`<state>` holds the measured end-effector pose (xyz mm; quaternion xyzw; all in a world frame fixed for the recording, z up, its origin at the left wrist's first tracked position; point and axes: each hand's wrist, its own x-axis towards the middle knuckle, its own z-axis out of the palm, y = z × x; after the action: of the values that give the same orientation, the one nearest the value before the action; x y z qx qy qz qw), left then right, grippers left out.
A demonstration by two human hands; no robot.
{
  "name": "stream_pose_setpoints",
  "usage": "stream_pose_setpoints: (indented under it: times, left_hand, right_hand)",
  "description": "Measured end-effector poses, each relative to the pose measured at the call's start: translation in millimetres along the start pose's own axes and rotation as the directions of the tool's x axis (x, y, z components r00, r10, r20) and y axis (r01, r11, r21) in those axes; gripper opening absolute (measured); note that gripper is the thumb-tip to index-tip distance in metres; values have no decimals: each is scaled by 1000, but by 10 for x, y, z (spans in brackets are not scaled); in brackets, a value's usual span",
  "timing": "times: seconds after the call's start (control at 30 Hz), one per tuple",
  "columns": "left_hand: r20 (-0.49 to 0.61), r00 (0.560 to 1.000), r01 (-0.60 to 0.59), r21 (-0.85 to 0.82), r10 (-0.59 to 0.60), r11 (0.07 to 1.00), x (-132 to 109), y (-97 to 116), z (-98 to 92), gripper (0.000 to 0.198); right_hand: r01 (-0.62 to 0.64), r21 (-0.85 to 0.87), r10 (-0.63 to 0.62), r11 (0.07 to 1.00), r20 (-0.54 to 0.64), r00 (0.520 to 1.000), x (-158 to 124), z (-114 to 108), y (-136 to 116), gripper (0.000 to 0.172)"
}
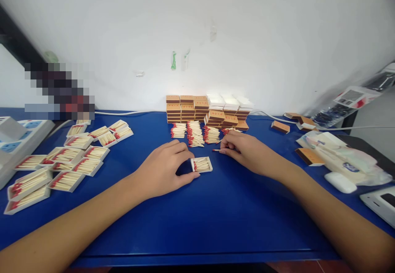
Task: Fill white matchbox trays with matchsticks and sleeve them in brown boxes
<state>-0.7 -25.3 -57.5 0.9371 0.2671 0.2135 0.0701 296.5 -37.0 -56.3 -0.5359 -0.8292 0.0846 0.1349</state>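
Note:
A small white tray [210,168] with red-tipped matches in it lies on the blue table [197,215]. My left hand [168,166] is around the tray's left end, thumb and forefinger at its edges. To the right, my right hand [242,149] is closed with thumb and fingers pinched on a match [216,150], its red head pointing left. Behind the hands are piles of loose matches [195,134]; the rightmost pile is partly hidden by my right hand. Stacks of brown matchboxes [180,109] stand behind the piles, several white trays [224,101] on top.
Many match-filled trays [66,156] spread over the left side, near a white power strip [27,141]. At the right are loose matchboxes [280,127], a wipes packet [345,159] and a white case [340,182]. A wall stands behind.

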Motion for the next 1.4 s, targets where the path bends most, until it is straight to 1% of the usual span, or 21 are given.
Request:
stream_pose_setpoints:
  times: [0.17,0.3,0.4,0.5,0.6,0.7,0.77,0.83,0.9,1.0,1.1,1.2,1.33,1.4]
  left_hand:
    - [-6,1000,-4,5,4,1000,0,6,6,29]
    - [-4,1000,-3,5,3,1000,4,15,2,28]
    - [8,1000,0,-6,0,1000,5,16,3,27]
    - [8,1000,-8,-7,8,1000,5,16,8,28]
    - [8,1000,-17,0,17,1000,4,16,12,28]
    - [8,1000,-16,4,16,1000,3,18,10,29]
    - [6,1000,-10,1,10,1000,2,20,8,28]
    - [4,1000,-4,-5,4,1000,1,20,6,27]
    - [2,1000,-4,-12,4,1000,0,18,6,27]
    - [0,1000,-13,-13,13,1000,1,13,7,27]
    - [3,1000,-14,-12,14,1000,2,11,9,28]
    - [5,1000,-12,-12,12,1000,0,10,10,28]
    - [11,1000,-10,-15,11,1000,-6,12,10,30]
    - [7,1000,-9,-14,9,1000,-7,14,8,29]
  right_hand:
    - [50,3,-51,999,8,999,-15,14,-63,19]
    - [58,92,-60,994,19,998,-54,-20,-245,17]
    - [89,134,-90,987,-1,996,-68,-7,-412,15]
    - [138,93,-138,986,-5,990,-57,65,-531,12]
    - [168,54,-168,984,-15,986,-36,126,-564,11]
    - [196,94,-192,976,-55,980,-25,103,-504,11]
    - [185,109,-172,977,-119,978,-21,49,-409,13]
    - [136,60,-122,989,-195,973,-15,-5,-273,14]
    - [81,-33,-86,996,-229,970,-3,-31,-118,13]
    - [61,-127,-85,990,-185,979,26,-9,71,13]
    - [81,-168,-108,982,-154,982,66,43,142,12]
    - [95,-192,-124,977,-145,982,103,75,130,14]
    - [132,-196,-154,972,-103,983,113,73,71,20]
    - [148,-196,-172,969,-110,979,102,72,21,21]
